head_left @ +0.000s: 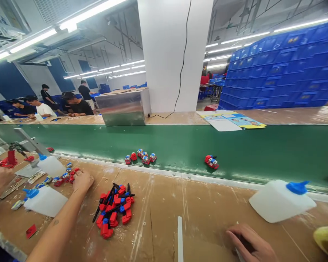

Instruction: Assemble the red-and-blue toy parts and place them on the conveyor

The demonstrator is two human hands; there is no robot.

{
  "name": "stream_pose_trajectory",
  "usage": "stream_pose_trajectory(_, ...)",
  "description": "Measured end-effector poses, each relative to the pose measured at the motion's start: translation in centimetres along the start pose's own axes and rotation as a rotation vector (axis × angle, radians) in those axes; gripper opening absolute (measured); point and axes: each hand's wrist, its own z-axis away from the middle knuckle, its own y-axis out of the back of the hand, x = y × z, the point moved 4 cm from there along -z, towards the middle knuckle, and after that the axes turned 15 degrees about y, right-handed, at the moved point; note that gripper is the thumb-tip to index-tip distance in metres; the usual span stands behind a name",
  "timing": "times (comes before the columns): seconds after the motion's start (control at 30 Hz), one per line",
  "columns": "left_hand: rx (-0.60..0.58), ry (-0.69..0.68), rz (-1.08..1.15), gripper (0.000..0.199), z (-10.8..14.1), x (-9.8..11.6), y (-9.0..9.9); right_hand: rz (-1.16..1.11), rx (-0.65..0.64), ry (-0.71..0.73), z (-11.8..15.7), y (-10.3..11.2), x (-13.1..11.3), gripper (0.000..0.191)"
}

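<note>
My right hand is low on the brown tabletop, right of the middle. Its fingers are curled and pressed together. A pale sliver shows beneath them, too little to tell what it is. My left hand is out of the picture. To the left lies a pile of red, blue and black plastic toy parts. A white squeeze bottle with a blue cap lies just beyond my right hand. A pale strip runs along the tabletop to its left.
A co-worker's arm reaches in from the left to small toy vehicles beside two more bottles. Small toy vehicles sit on the green belt; another sits farther right. Blue crates are stacked behind.
</note>
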Motion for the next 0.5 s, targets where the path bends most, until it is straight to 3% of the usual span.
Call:
stream_pose_trajectory(0.17,-0.036,-0.142,0.111,0.042,3.7,0.2,-1.2,0.016,-0.005,0.0,0.5,-0.1,-0.3,0.029)
stream_pose_trajectory(0.27,-0.153,-0.245,0.222,0.047,7.1,-0.6,-2.7,0.03,-0.053,0.028,-1.8,-1.3,-1.5,0.031)
stream_pose_trajectory(0.33,-0.223,-0.28,0.358,0.052,9.8,-1.9,-4.1,0.008,-0.114,0.099,-5.7,-3.4,-2.8,0.031)
stream_pose_trajectory(0.43,-0.294,-0.265,0.608,0.055,13.4,-3.8,-6.1,-0.009,-0.269,0.168,-14.5,-8.9,-4.1,0.022)
stream_pose_trajectory(0.5,-0.3,-0.192,0.701,0.053,14.7,-4.6,-7.1,0.0,-0.318,0.197,-20.9,-13.1,-4.4,0.044)
